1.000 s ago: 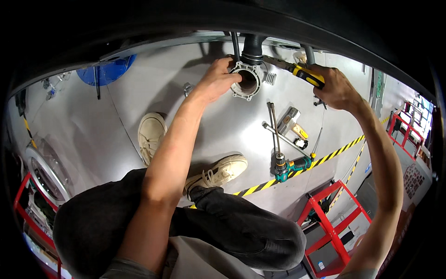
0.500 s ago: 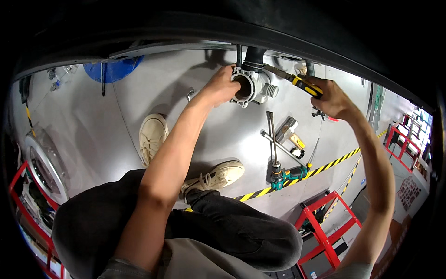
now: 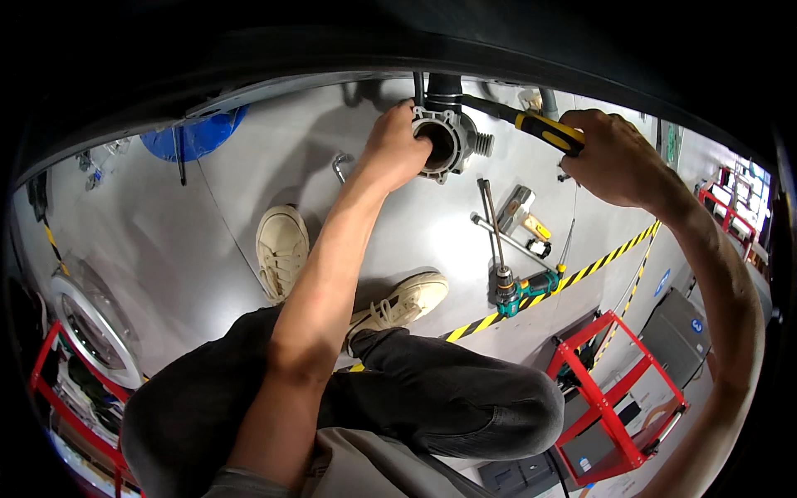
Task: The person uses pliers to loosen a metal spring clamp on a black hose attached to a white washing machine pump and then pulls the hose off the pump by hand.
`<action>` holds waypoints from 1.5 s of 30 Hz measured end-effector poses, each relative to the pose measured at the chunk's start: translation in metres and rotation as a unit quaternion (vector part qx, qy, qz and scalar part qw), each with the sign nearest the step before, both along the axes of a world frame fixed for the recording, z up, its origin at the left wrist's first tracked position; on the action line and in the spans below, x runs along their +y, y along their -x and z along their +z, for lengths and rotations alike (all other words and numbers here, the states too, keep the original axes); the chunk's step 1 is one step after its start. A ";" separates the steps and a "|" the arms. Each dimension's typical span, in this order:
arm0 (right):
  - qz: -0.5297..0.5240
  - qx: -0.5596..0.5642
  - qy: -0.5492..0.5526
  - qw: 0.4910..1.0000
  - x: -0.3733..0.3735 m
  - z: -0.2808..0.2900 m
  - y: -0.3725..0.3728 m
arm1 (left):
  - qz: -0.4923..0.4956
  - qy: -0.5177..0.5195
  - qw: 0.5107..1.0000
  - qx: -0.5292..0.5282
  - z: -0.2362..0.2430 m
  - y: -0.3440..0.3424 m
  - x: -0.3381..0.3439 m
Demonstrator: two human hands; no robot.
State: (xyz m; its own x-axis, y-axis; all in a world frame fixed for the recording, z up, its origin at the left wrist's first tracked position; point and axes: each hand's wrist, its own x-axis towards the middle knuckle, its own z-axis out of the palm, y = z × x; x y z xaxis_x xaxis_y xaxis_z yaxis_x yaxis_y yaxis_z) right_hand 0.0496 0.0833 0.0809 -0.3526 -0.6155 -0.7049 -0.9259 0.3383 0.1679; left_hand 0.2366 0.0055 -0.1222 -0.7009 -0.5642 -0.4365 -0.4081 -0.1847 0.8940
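Note:
A grey pump housing (image 3: 462, 149) with a round, lugged opening hangs below a black rubber hose (image 3: 445, 85). My left hand (image 3: 397, 151) is closed on the left rim of that housing, its thumb hooked into the opening. Around the hose sits a thin metal clamp (image 3: 442, 99). My right hand (image 3: 616, 159) is wrapped round the yellow-and-black handles of pliers (image 3: 544, 133). Their jaws reach the right side of the clamp; whether they bite on it I cannot tell. A ribbed grey outlet (image 3: 482, 145) sticks out to the right of the housing.
A dark machine edge (image 3: 315, 66) spans the top. On the floor lie a green drill (image 3: 531, 286), a hammer (image 3: 516, 209) and a thin screwdriver (image 3: 568, 249). A round door (image 3: 93, 330) lies at left, a red cart frame (image 3: 610, 415) stands at lower right. A blue disc (image 3: 199, 137) lies far left.
My right hand has moved up and right, and the pliers have turned slightly with their jaws still by the clamp. My left hand keeps its hold on the housing. The whole view has shifted a little.

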 end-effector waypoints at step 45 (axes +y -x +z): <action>-0.139 -0.073 -0.052 0.986 0.005 -0.028 0.001 | 0.110 -0.297 0.948 0.036 0.000 -0.014 -0.009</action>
